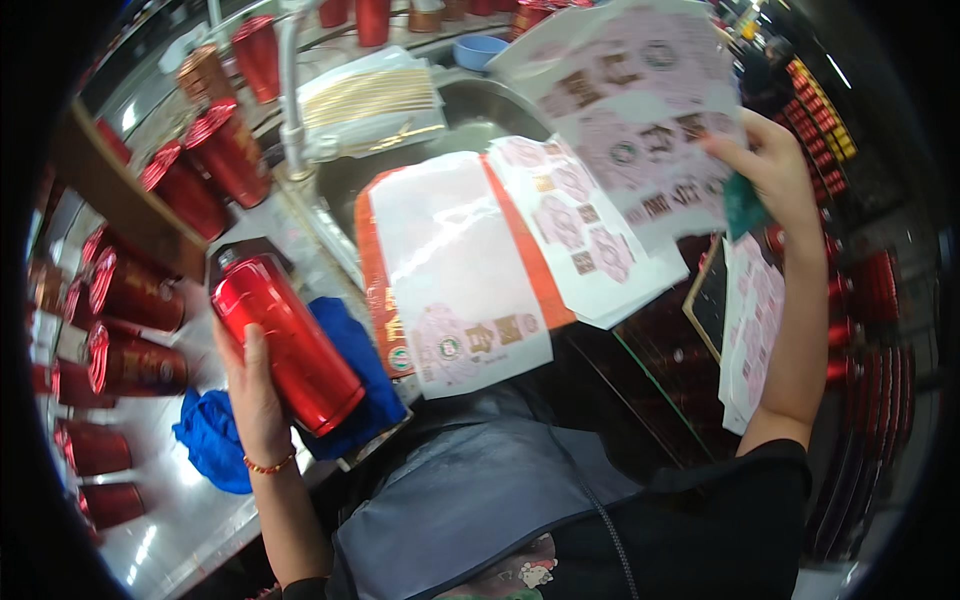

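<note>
Red metal canister (288,342) is lying gripped in the left hand (252,395), over a blue cloth (215,440). Right hand (775,170) is pinching a pink label sheet (640,120).

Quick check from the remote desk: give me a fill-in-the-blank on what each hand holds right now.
1. The left hand grips a ____ metal bottle.
2. Under that bottle lies a crumpled ____ cloth.
3. The right hand lifts a sheet of pink ____.
4. The same hand also pinches a small ____ rag in its fingers.

Missing words: red; blue; labels; green
</note>
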A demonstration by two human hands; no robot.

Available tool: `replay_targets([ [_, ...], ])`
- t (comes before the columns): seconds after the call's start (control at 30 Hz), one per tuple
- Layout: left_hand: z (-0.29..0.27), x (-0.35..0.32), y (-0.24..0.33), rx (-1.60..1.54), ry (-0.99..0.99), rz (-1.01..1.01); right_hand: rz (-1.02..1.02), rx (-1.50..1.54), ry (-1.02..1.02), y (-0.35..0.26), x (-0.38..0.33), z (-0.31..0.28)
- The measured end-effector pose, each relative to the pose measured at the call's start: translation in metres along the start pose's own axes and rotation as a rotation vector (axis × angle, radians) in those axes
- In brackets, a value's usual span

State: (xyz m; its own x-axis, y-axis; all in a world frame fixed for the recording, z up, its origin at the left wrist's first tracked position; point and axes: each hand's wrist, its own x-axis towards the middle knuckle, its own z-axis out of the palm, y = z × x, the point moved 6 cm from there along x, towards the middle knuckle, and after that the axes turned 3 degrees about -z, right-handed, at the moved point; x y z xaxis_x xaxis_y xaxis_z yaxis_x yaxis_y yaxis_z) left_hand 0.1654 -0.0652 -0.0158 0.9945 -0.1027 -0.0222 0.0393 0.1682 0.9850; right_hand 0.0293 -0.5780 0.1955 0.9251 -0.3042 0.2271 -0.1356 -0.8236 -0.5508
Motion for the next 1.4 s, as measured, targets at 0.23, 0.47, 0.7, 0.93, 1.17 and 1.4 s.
replay_targets([
  [0.23,0.009,-0.004,0.006,0.071,-0.012,-0.020,-0.433,-0.675,-0.046,-0.056,0.168,0.155],
  [0.47,0.013,-0.007,0.011,0.048,-0.002,-0.027,-0.570,-0.678,-0.175,-0.038,0.246,0.246],
  [0.7,0.008,-0.007,0.004,0.004,0.011,-0.014,-0.562,-0.606,-0.746,-0.012,0.269,0.294],
  [0.93,0.004,-0.006,-0.003,0.016,0.016,-0.007,-0.412,-0.501,-1.076,0.039,0.245,0.363],
  [1.17,-0.002,-0.008,-0.002,0.032,-0.015,-0.011,-0.511,-0.809,-0.795,-0.013,0.237,0.328],
  [1.4,0.003,-0.010,0.003,-0.033,-0.077,-0.108,-0.541,-0.301,-0.716,-0.071,0.153,0.244],
])
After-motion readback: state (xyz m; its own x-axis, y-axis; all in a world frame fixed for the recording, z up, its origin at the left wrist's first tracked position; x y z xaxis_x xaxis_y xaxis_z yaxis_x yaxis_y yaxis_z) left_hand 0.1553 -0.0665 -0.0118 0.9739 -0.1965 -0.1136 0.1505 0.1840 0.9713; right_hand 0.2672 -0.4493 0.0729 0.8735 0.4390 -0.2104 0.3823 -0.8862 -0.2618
